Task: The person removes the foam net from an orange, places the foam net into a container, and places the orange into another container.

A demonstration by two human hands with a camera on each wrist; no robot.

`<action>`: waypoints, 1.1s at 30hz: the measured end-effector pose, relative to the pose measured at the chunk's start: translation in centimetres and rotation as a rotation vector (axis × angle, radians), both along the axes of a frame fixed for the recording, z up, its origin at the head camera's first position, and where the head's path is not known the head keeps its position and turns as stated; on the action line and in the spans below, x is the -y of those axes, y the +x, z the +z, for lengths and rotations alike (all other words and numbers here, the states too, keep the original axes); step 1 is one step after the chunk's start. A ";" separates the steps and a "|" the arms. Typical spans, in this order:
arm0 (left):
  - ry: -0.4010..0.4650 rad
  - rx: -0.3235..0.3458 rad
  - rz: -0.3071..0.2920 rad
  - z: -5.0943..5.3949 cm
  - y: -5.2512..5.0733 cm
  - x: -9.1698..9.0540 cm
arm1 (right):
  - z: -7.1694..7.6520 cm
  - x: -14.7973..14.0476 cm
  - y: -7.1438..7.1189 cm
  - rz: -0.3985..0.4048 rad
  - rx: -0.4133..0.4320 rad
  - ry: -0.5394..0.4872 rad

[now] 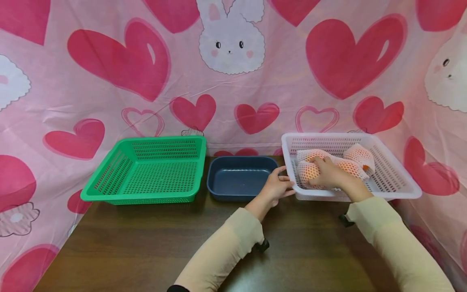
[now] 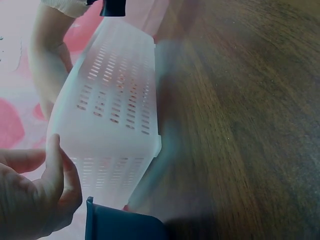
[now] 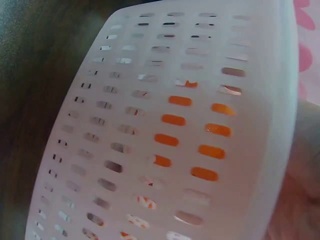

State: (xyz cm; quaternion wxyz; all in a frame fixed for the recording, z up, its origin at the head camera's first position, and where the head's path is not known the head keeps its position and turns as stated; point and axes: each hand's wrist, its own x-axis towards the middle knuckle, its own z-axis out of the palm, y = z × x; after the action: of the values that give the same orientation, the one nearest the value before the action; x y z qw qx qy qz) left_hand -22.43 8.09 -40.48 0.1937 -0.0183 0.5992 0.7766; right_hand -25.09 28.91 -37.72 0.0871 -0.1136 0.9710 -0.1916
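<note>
In the head view, a white basket (image 1: pixel 395 178) on the right holds several orange fruits in white foam nets. My right hand (image 1: pixel 330 172) reaches over its front rim, with thumb and fingers round the leftmost netted fruit (image 1: pixel 308 171). Another netted fruit (image 1: pixel 359 156) lies towards the back right. My left hand (image 1: pixel 275 187) touches the basket's front left corner with its fingers extended. The left wrist view has that hand (image 2: pixel 37 192) at the rim of the basket (image 2: pixel 105 130). Orange shows through slots of the basket wall (image 3: pixel 240 200) in the right wrist view, the right hand (image 3: pixel 297 200) partly behind it.
A dark blue tray (image 1: pixel 242 182) stands in the middle, left of the white basket and behind my left forearm. Further left is a green basket (image 1: pixel 146 198) with nothing in it. All three stand on a brown wooden table (image 1: pixel 146 251) before a pink heart-patterned cloth (image 1: pixel 226 89).
</note>
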 end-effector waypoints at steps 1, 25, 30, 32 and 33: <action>-0.001 0.000 0.001 0.0 0.0 0.0 | 0.1 0.0 0.0 0.000 -0.006 0.000; -0.010 0.006 -0.044 0.0 0.3 0.9 | 3.1 0.4 1.7 0.022 -0.085 0.009; 0.000 0.009 -0.047 0.0 0.4 1.3 | 3.7 0.9 2.3 0.051 -0.129 0.010; -0.001 0.009 -0.057 -0.1 0.4 1.6 | 4.0 1.1 2.4 0.055 -0.139 0.016; -0.006 0.008 -0.068 -0.1 0.5 1.7 | 4.1 1.2 2.5 0.056 -0.141 0.020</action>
State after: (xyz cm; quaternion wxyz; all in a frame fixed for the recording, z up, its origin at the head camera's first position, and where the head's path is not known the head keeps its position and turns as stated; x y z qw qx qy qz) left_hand -21.98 6.35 -40.60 0.2222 -0.0016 0.6010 0.7677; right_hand -22.57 27.67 -33.64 0.0250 -0.1530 0.9730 -0.1711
